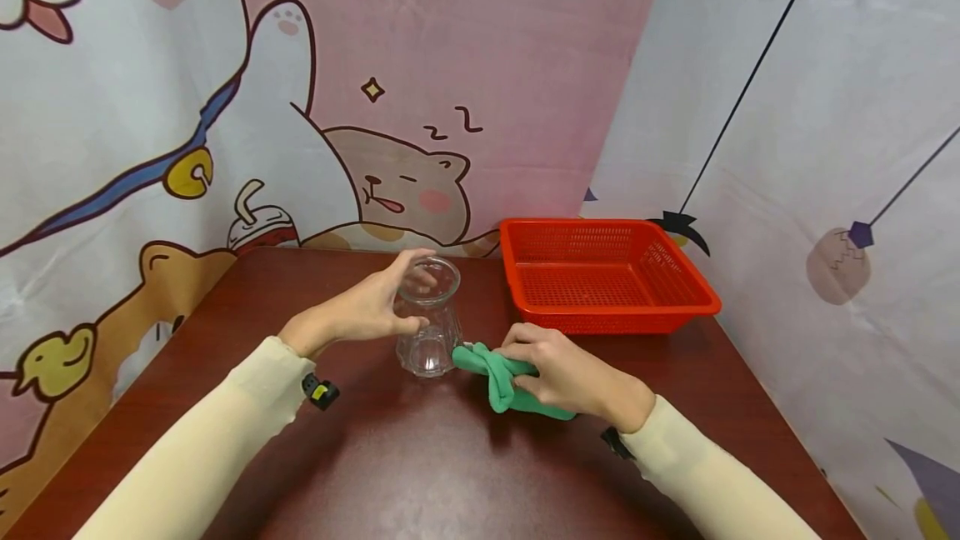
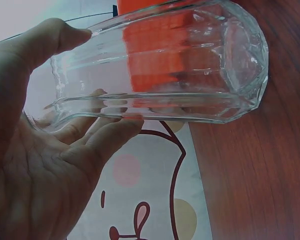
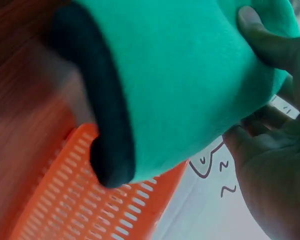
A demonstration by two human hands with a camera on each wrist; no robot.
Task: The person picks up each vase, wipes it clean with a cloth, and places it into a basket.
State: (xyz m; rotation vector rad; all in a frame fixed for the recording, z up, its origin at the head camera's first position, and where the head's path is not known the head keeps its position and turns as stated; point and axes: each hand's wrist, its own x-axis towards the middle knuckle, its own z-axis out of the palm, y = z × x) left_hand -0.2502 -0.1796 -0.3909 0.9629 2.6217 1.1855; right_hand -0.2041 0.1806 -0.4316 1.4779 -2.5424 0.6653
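Note:
A clear glass jar [image 1: 429, 348] with a wide rim and faceted sides stands upright on the table. My left hand [image 1: 367, 307] is around its upper part, thumb on the near side and fingers behind, partly seen through the glass. In the left wrist view the thumb and fingers [image 2: 117, 135] lie along opposite sides of the jar [image 2: 190, 65]. Just right of the jar, my right hand [image 1: 558, 369] pinches a folded green cloth [image 1: 498, 377]. The right wrist view shows the cloth [image 3: 175, 90] bunched between thumb and fingers, with a dark edge [image 3: 110, 115].
A red perforated plastic basket [image 1: 600, 319] stands at the back right of the dark reddish-brown table [image 1: 420, 465]. Cartoon-printed curtains [image 1: 540, 90] hang behind and beside the table.

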